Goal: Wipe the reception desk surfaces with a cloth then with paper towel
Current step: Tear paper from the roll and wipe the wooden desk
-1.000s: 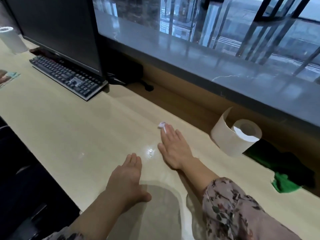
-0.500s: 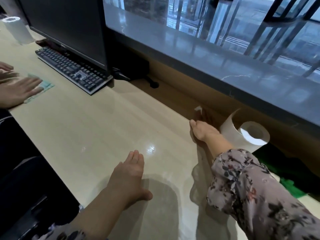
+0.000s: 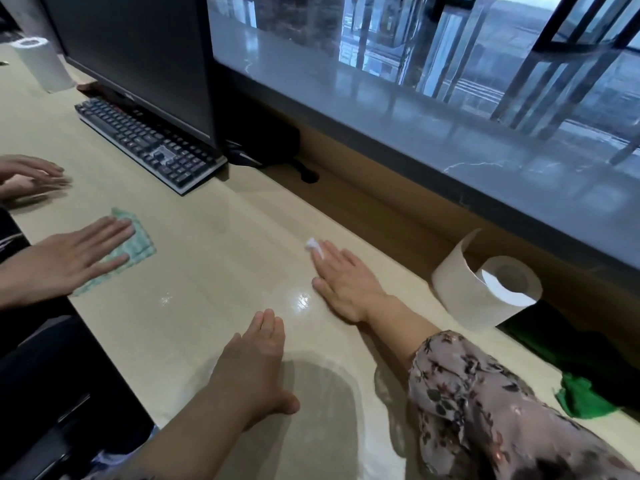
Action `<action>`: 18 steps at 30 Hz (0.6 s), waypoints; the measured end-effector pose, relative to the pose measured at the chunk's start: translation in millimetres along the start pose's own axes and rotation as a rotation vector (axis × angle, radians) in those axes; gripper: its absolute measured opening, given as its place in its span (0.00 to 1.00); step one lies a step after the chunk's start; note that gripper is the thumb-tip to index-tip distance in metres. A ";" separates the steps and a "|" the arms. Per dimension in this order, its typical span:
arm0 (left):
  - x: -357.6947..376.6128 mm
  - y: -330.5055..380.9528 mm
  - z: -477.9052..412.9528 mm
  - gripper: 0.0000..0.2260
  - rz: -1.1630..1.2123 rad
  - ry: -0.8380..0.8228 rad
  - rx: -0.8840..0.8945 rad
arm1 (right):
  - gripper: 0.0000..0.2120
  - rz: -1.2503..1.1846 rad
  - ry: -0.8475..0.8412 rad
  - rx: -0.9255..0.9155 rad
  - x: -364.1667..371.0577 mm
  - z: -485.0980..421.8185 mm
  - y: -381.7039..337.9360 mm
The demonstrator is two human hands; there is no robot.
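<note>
The grip of the right hand (image 3: pixel 346 282) is left open: straight fingers are pressed onto a small, crumpled white scrap of paper towel (image 3: pixel 311 244) on the pale, glossy tabletop (image 3: pixel 214 258). The left hand (image 3: pixel 252 362) is laid flat nearby, holding nothing. A paper roll (image 3: pixel 485 292) is seen to the right.

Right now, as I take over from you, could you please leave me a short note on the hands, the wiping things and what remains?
Left hand: flat on the desk, holding nothing.
Right hand: flat, fingertips pressing a small paper wad to the desk.
Paper towel roll: on its side right of that hand, one sheet loose.
Green cloth: set aside at the right edge.
Done: cloth pass, apparently.
Left: paper wipe of the remaining surface.
</note>
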State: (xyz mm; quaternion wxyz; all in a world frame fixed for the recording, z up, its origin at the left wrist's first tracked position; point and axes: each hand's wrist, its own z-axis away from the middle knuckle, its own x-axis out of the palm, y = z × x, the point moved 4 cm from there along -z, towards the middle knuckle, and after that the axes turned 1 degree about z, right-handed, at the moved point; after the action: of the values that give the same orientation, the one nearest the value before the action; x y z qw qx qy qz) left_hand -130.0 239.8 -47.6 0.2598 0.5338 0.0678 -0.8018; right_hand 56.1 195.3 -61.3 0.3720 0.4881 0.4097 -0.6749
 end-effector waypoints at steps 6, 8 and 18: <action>1.7 -2.5 -0.4 0.52 0.033 0.013 0.003 | 0.26 -0.325 -0.113 0.515 -18.2 -3.1 84.4; 2.9 -4.0 -1.1 0.55 0.047 0.012 0.001 | 0.27 -0.386 -0.144 0.579 -18.6 -8.7 96.1; 4.9 -5.6 -0.4 0.56 0.090 -0.002 0.000 | 0.27 -0.123 0.122 0.095 -7.2 -37.6 14.7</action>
State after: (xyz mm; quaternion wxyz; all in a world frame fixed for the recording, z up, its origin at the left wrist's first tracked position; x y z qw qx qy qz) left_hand -133.8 243.0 -53.1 0.2956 0.5355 0.0432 -0.7899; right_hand 84.4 224.8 -64.2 0.2805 0.5193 0.4282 -0.6843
